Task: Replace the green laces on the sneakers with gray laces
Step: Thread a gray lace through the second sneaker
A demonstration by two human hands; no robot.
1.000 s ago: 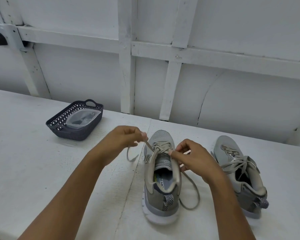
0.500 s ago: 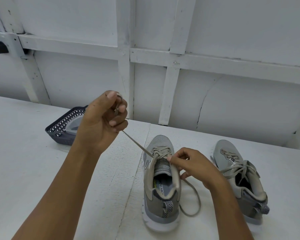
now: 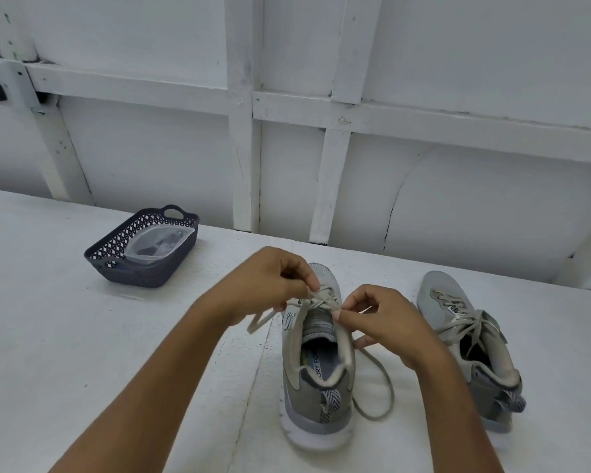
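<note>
A grey sneaker (image 3: pixel 316 380) stands in the middle of the white table, heel toward me, with a pale greyish-green lace (image 3: pixel 376 384) partly unthreaded. My left hand (image 3: pixel 270 285) pinches the lace at the upper left eyelets; a loose end hangs below it to the left. My right hand (image 3: pixel 379 319) pinches the lace at the right side of the tongue, and a long loop of lace trails down the sneaker's right side onto the table. A second grey sneaker (image 3: pixel 464 339) stands to the right, its lace tied in a bow.
A dark plastic basket (image 3: pixel 144 271) sits at the back left on the table (image 3: pixel 48 336), holding a clear bag (image 3: pixel 157 244) with dark contents. White panelled wall rises right behind the table.
My left hand had pulled the lace up and to the left, high above the table; it has come back down to the sneaker's eyelets. My right hand stayed at the tongue.
</note>
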